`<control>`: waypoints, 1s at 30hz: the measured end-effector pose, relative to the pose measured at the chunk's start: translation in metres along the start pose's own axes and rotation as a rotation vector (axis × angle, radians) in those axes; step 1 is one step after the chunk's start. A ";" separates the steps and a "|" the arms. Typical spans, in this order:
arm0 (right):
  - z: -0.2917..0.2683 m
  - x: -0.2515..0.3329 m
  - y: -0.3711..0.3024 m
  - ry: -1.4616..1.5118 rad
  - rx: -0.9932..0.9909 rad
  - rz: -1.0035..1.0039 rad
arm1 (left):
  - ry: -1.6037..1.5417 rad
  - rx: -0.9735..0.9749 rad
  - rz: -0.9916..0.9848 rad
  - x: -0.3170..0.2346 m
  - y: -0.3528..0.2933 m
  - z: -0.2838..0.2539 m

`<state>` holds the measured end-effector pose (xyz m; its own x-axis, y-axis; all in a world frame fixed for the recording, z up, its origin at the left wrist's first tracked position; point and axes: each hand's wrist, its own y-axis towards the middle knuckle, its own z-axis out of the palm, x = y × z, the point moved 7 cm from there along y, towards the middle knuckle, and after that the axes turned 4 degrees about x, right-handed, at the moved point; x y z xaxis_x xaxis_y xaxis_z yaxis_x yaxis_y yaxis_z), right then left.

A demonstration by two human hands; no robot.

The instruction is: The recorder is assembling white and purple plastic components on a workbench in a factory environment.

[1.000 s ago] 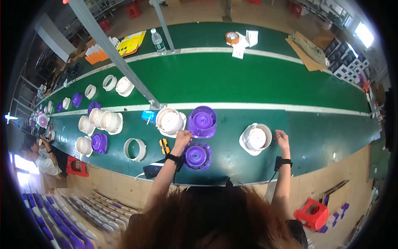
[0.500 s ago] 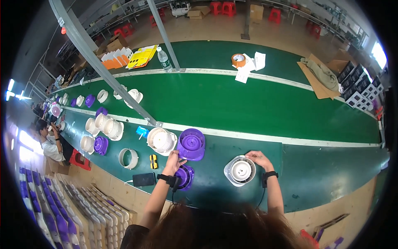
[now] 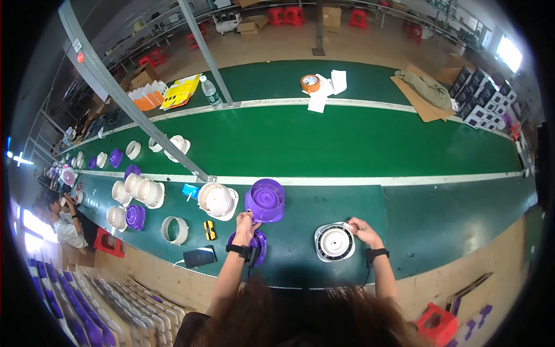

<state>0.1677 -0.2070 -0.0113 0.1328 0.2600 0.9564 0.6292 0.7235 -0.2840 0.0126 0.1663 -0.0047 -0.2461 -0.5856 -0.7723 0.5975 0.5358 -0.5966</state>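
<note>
My left hand (image 3: pixel 247 223) has its fingers closed at the near-left edge of a purple round plastic housing (image 3: pixel 267 199) with a ringed centre. Under that wrist, partly hidden by it, is a second purple housing (image 3: pixel 261 246). Off to the right, my right hand (image 3: pixel 362 231) pinches the upper-right rim of a white round housing (image 3: pixel 335 242), which has a dark ring around its white centre. A white housing (image 3: pixel 217 199) sits just left of the purple one.
Left on the green bench (image 3: pixel 416 231) lie a white ring (image 3: pixel 174 230), a yellow-and-black tool (image 3: pixel 209 230), a phone (image 3: pixel 199 257), a blue item (image 3: pixel 190 191) and several housings. A metal post (image 3: pixel 133 104) rises at left. Tape (image 3: pixel 310 84) and papers lie farther back.
The view has shifted, so the background sits farther left. My left fingers have closed at the purple housing's edge. The white housing at my right hand now shows a dark ring inside.
</note>
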 end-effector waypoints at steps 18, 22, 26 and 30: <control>0.105 -0.072 -0.320 0.744 -1.002 -0.093 | 0.055 0.512 0.048 0.045 -0.174 0.056; 0.116 -0.084 -0.436 0.824 -1.316 -0.118 | 0.201 0.662 -0.010 0.091 -0.227 0.120; 0.119 -0.112 -0.534 0.882 -1.549 -0.199 | 0.273 0.876 -0.041 0.142 -0.279 0.198; 0.106 -0.143 -0.618 0.871 -1.868 -0.229 | 0.245 1.003 -0.100 0.204 -0.331 0.291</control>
<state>-0.3216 -0.6235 0.0202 -0.1486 -0.4295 0.8907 0.4570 -0.8286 -0.3233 -0.0133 -0.3076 0.0982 -0.4107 -0.3992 -0.8197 0.8991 -0.3268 -0.2913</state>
